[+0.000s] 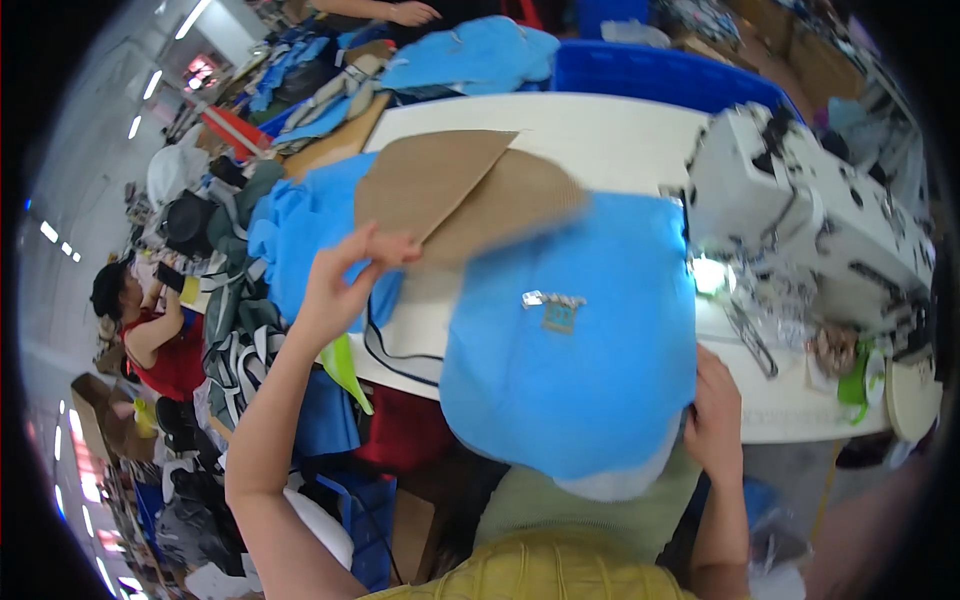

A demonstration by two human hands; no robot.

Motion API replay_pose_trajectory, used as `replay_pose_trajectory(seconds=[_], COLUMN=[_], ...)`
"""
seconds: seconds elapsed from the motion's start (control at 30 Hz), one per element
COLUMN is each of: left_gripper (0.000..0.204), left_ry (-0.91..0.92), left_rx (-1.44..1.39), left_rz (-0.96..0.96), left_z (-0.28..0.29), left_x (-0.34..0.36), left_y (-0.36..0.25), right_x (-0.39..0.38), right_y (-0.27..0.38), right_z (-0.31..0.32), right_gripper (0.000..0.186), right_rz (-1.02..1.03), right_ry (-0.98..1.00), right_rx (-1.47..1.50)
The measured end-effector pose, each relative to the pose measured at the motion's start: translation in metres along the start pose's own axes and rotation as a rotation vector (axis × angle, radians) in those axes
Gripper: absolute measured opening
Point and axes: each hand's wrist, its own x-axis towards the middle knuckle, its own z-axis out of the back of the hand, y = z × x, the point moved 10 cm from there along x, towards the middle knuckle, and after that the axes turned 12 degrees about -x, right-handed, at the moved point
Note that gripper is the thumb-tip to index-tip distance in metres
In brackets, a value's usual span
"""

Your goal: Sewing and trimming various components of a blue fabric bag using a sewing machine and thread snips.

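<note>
My left hand [345, 280] is closed in a pinch at the near edge of a brown, ribbed-looking fabric piece [430, 190]. That piece is folded over itself or doubled, lies partly over the blue fabric, and its right end is blurred. In front of me a large blue fabric panel [580, 340] hangs over the table's near edge, with a paler layer showing beneath its lower rim. A small chain with a greenish square tag [558, 317] lies on it. My right hand [715, 410] is closed at the panel's right edge, its fingertips partly hidden.
A white sewing machine [810, 200] with its lamp lit stands at the right of the white table [640, 130]. Crumpled blue fabric [315, 230] lies left, a blue bin [670, 75] behind. A person [165, 335] works far left; another person's hand [412, 13] shows at the top.
</note>
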Motion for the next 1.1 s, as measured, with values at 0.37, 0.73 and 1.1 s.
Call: replay_pose_trajectory(seconds=[0.37,0.73,1.1], left_gripper=[0.025,0.022,0.061], left_ry=[0.013,0.033,0.327], left_rx=[-0.032,-0.246,0.029], left_rz=[0.101,0.297,-0.029], left_z=[-0.049,-0.052,-0.182], left_x=[-0.083,-0.075,-0.013], left_y=[0.008,0.004,-0.066], right_x=[-0.005,0.001,0.03], right_y=[-0.002,-0.017,0.022], right_z=[0.004,0.039,0.02], right_gripper=[0.043,0.034,0.03], right_rz=[0.041,-0.183,-0.03], right_ry=[-0.074,-0.371,-0.354], right_rx=[0.036,0.114,0.189])
